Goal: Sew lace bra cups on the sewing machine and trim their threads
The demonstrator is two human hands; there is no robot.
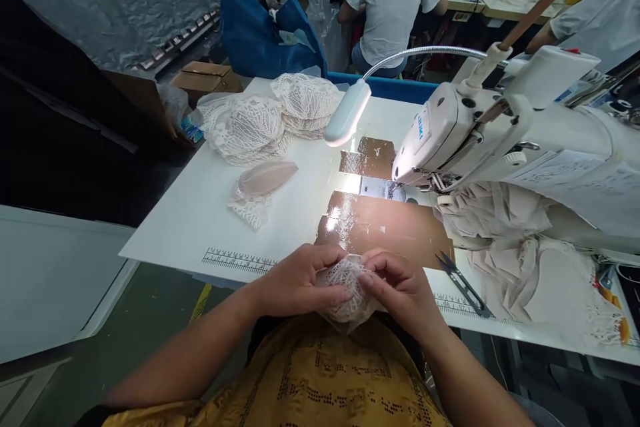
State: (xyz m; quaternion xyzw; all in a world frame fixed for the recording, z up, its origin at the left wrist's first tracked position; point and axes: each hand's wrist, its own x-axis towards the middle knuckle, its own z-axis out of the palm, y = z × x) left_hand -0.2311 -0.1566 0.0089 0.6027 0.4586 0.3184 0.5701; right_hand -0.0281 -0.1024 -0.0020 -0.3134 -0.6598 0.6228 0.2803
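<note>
Both my hands hold one white lace piece (pixel 345 290) at the near edge of the white table (pixel 200 213), just above my lap. My left hand (pixel 300 280) grips its left side with curled fingers. My right hand (pixel 400 283) pinches its right side, thumb and fingers pressed on the lace. A white sewing machine (pixel 500 127) stands to the right, its needle area above brown plates (pixel 380 223).
Stacks of white lace pieces (pixel 270 120) lie at the far left, with a beige pad on lace (pixel 263 180) nearer. Thread snips (pixel 463 283) lie right of my hands. Beige fabric (pixel 505 240) is piled under the machine. A gooseneck lamp (pixel 347 113) shines down. Other people sit behind.
</note>
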